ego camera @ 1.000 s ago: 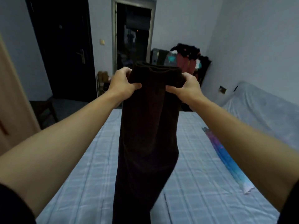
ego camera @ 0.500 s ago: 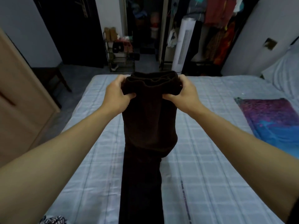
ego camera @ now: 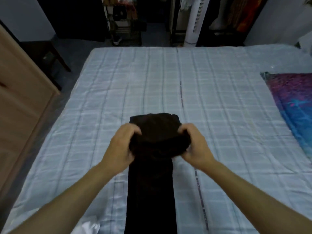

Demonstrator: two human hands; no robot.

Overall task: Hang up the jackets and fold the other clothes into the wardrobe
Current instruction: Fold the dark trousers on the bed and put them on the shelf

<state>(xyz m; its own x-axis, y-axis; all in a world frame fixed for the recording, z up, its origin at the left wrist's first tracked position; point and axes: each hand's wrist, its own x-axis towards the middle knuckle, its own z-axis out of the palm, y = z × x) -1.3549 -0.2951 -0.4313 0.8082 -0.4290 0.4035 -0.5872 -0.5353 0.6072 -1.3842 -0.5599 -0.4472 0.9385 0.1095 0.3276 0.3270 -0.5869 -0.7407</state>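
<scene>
A dark brown pair of trousers lies lengthwise on the pale blue checked bed, its legs running toward me. The waist end is bunched and doubled back over the legs. My left hand grips the left side of that bunched end, fingers curled into the cloth. My right hand grips its right side the same way. The folded edge rests on the sheet just beyond my fingers.
A purple and blue patterned cloth lies on the bed's right side. A wooden wardrobe door stands at the left. Beyond the bed's far edge are a shoe rack, a white tower fan and hanging clothes.
Both hands have come down and toward me with the trousers' waist, from held up in the air to low over the bed. The legs now lie flat on the sheet.
</scene>
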